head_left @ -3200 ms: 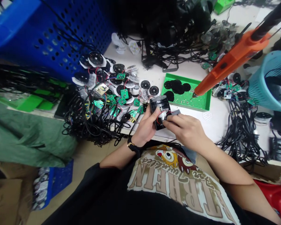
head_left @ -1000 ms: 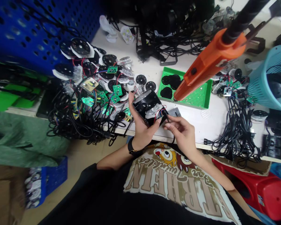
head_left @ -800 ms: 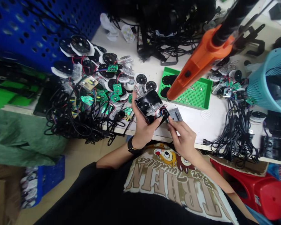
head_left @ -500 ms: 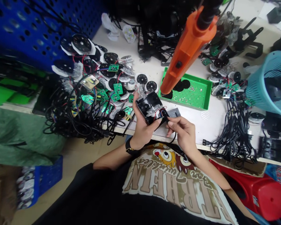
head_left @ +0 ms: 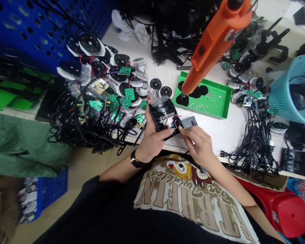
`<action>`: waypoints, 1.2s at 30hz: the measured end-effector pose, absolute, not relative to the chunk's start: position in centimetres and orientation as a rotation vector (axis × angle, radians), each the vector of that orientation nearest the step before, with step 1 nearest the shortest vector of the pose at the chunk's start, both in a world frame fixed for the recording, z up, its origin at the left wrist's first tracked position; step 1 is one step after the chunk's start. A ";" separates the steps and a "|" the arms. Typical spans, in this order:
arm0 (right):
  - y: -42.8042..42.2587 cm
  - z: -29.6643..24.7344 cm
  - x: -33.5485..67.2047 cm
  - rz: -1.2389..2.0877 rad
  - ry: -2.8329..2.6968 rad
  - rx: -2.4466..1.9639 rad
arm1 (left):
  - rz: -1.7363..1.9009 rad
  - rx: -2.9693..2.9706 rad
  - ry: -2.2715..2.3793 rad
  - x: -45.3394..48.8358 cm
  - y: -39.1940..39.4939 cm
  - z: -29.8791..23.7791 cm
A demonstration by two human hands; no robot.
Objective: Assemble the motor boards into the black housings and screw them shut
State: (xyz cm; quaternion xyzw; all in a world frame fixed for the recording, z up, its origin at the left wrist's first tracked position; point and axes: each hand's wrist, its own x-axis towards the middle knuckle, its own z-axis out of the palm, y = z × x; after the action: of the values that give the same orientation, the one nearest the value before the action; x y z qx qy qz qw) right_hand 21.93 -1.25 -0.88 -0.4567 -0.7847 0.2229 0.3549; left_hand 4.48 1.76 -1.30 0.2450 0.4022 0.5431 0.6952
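Note:
My left hand [head_left: 151, 140] is wrapped round a black plastic housing [head_left: 165, 109], its thumb pressed on the near edge. Inside the housing show a clear plastic part with a white piece, plus red and blue wires [head_left: 176, 122]. At the housing's right corner, the fingers of my right hand [head_left: 198, 144] are pinched together by the wires and a black cable; exactly what they grip is too small to make out. A grey rectangular plastic piece [head_left: 189, 122] lies on the table just behind my right fingers.
An orange electric screwdriver [head_left: 213, 40] hangs over a green tray [head_left: 213, 113] holding screws and black discs. Circuit boards [head_left: 129, 95] and speckled black discs [head_left: 90, 44] pile up on the left. Bundled black cables [head_left: 254, 142] and a light-blue basket [head_left: 282, 91] stand right.
My right fingers have moved up and closed in at the housing's corner. The housing has tilted slightly in my left hand. The hanging screwdriver has shifted right.

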 end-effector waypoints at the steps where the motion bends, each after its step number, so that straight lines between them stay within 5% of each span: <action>1: -1.2 -0.6 22.2 0.503 -2.111 -1.201 | 1.194 0.538 0.893 4.4 1.9 -1.4; 10: -0.1 -0.3 23.0 0.908 -1.513 -1.276 | 1.024 0.515 0.755 4.5 1.7 -2.9; 26: -0.4 0.4 21.6 0.438 -1.930 -1.421 | 1.046 0.545 0.787 5.0 1.1 -2.9; 36: -0.3 -1.2 23.2 1.115 -1.198 -1.221 | 1.054 0.466 0.778 4.9 1.6 -3.1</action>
State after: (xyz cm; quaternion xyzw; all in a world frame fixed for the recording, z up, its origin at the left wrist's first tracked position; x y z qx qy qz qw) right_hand 23.16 -0.32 -1.16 -0.5097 -0.5002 0.4655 0.5228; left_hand 4.90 1.62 -3.13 0.2146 0.3584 0.4857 0.7678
